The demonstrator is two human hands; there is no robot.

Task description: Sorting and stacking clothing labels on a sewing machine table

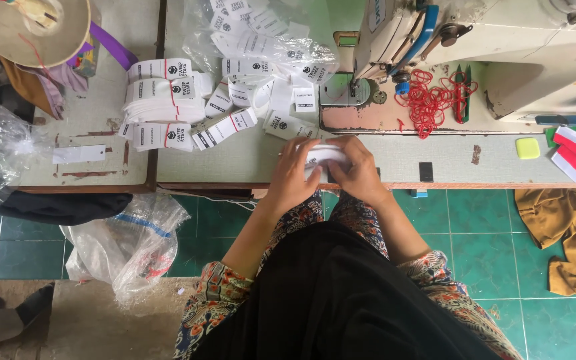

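Labels (325, 155) between hands; bundles (161, 107) beside.

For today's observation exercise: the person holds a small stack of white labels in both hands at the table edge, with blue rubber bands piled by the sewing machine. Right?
Not quite. The head view shows the rubber bands are red, not blue. Both the left hand and right hand do hold the white labels.
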